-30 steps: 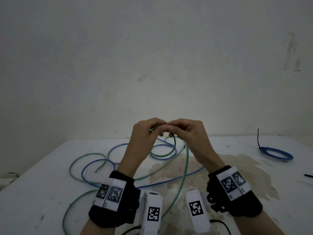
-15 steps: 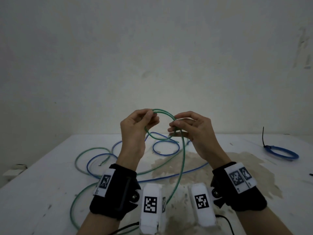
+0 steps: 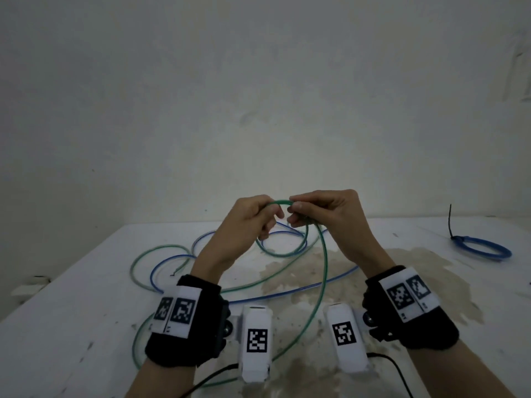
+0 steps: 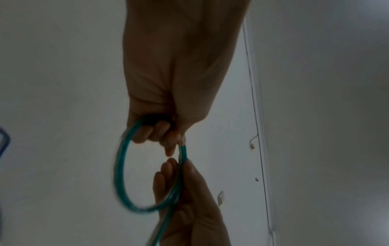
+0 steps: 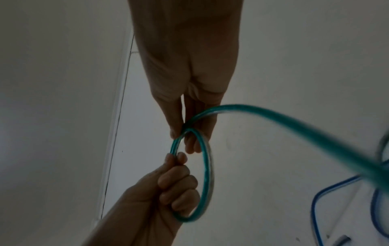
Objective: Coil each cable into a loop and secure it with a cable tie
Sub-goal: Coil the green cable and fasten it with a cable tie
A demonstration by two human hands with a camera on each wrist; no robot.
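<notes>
A thin green cable (image 3: 324, 271), glossy and springy, forms one small loop held above the white bench (image 3: 86, 326), its long tail dropping between the wrists to the near edge. Half a second earlier the hands were apart with the loop open between them; now they meet at its top. The left hand (image 3: 247, 225) curls its fingers round the loop's left side, while the right hand (image 3: 324, 216) pinches the crossing. A loose blue cable (image 3: 287, 294) sprawls beneath; a tied blue coil (image 3: 482, 248) lies far right.
</notes>
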